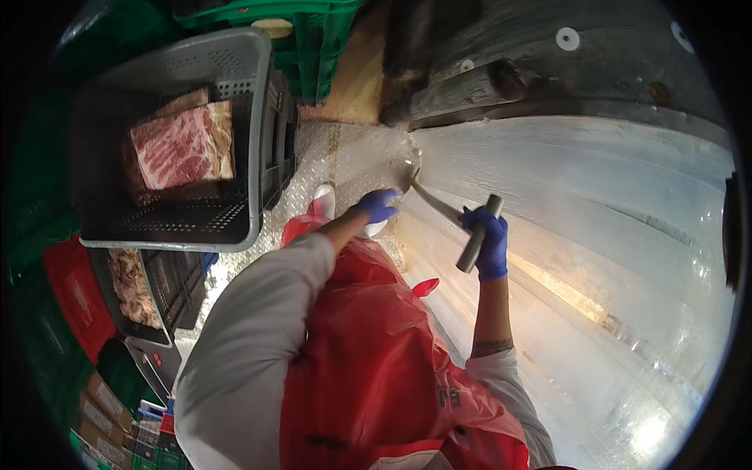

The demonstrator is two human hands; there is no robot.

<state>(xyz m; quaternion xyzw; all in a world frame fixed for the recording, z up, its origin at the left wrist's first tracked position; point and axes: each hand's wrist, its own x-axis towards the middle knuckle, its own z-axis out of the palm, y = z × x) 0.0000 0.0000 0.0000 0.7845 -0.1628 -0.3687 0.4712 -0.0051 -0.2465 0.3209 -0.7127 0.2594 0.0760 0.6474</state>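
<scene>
My right hand [489,241], in a blue glove, is wrapped round the thick grey crossbar of a T-handled metal hook [435,201]. The hook's long shaft slants away to the left, over the floor beside the pale wall; its far tip is small and hard to make out. My left hand [378,205], also blue-gloved, hangs in front of my red apron with its fingers loosely stretched and nothing seen in them. A slab of raw marbled meat [182,147] lies in a dark grey crate [254,149] to the left, apart from both hands.
A lower crate [174,286] with pale meat pieces stands nearer on the left, beside a red crate [78,294]. Green crates [321,47] are at the back. A white, shiny wall [595,204] runs along the right. Underfoot is a textured metal floor [313,149]; a dark cylinder [470,88] lies at the far side.
</scene>
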